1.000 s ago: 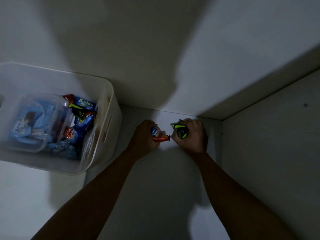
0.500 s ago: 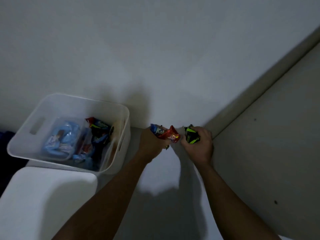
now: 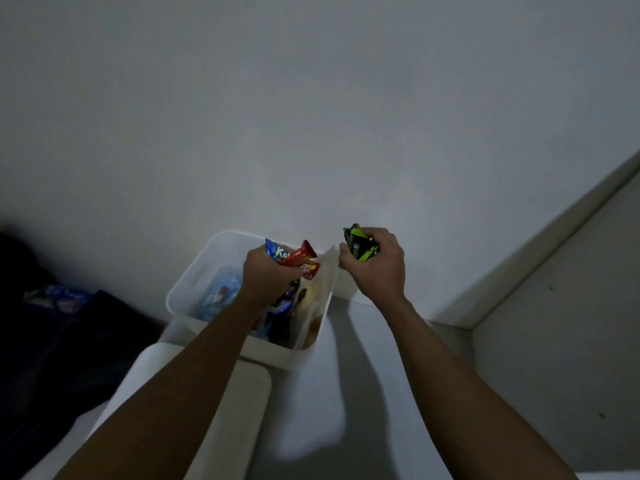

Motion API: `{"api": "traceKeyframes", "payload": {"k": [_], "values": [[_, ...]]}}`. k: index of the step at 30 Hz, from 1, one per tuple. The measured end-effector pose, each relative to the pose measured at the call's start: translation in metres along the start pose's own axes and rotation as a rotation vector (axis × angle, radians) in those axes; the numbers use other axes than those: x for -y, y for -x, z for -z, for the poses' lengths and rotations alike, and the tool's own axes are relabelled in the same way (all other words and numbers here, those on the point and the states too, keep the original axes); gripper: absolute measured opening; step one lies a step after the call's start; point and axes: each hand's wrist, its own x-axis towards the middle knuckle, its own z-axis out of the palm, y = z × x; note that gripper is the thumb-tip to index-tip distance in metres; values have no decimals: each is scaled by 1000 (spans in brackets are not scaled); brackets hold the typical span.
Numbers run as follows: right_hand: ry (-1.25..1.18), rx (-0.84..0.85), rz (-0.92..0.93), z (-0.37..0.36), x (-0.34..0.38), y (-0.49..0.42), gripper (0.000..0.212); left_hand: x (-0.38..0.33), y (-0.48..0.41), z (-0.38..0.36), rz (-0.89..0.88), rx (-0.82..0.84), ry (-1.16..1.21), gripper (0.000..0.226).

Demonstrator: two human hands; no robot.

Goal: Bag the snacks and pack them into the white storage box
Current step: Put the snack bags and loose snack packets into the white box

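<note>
Currently, on the head view (my only feed), the left hand (image 3: 266, 277) has its fingers curled round the red and blue packets (image 3: 298, 259) and sits over the open white storage box (image 3: 194, 271). The right hand (image 3: 379, 268) grips a green-and-black packet (image 3: 358, 244) just beside the box's far right corner. Its fingertips are at the raised edge of a clear bag (image 3: 323, 278), though I cannot tell whether they pinch it.

Noted change: a second ago both hands were at the wall corner, well apart from the box; they have since carried their packets across to it. Bagged blue snacks (image 3: 221, 292) already lie inside. I judge collection finished and loading of the standing bag to be next.
</note>
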Motion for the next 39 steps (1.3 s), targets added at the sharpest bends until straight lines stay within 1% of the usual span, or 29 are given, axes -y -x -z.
{"api": "traceKeyframes", "payload": {"k": [3, 5, 7, 8, 10, 12, 14, 17, 20, 21, 23, 27, 29, 31, 33, 35, 37, 39], "values": [[-134, 67, -142, -43, 31, -1, 32, 30, -16, 30, 44, 66, -54, 38], [-196, 92, -281, -74, 39, -2, 28, 42, -25, 39, 108, 88, -150, 37], [-229, 127, -450, -105, 41, -1, 39, 45, -25, 44, 192, 197, -213, 32], [-229, 160, -533, -118, 40, 0, 40, 50, -27, 44, 225, 269, -236, 31], [-216, 216, -666, -141, 34, 0, 37, 61, -33, 41, 254, 370, -284, 35], [-156, 243, -746, -157, 28, 1, 39, 77, -38, 40, 284, 462, -335, 37], [-102, 267, -791, -169, 21, 3, 41, 92, -43, 39, 313, 529, -336, 33], [-78, 276, -829, -181, 15, 7, 52, 108, -51, 38, 300, 599, -248, 39], [-61, 278, -874, -186, 12, 7, 83, 107, -57, 39, 264, 662, -216, 47], [-51, 288, -893, -186, 12, 7, 90, 107, -59, 40, 268, 674, -222, 48], [-93, 255, -925, -185, 16, 7, 95, 109, -64, 41, 275, 704, -228, 47], [-238, 155, -917, -180, 30, 3, 91, 113, -68, 44, 285, 692, -176, 54], [-271, 124, -913, -178, 30, 3, 86, 111, -69, 46, 290, 652, -173, 51], [-304, 111, -912, -175, 34, 5, 79, 110, -70, 46, 348, 613, -130, 53], [-338, 101, -925, -170, 37, 9, 77, 108, -69, 48, 373, 584, -98, 52], [-348, 98, -922, -163, 40, 13, 75, 106, -69, 50, 307, 529, -142, 43], [-324, 86, -890, -157, 47, 18, 74, 99, -68, 53, 200, 478, -188, 34], [-289, 56, -833, -151, 54, 24, 76, 91, -65, 57, 135, 459, -226, 31]]}}
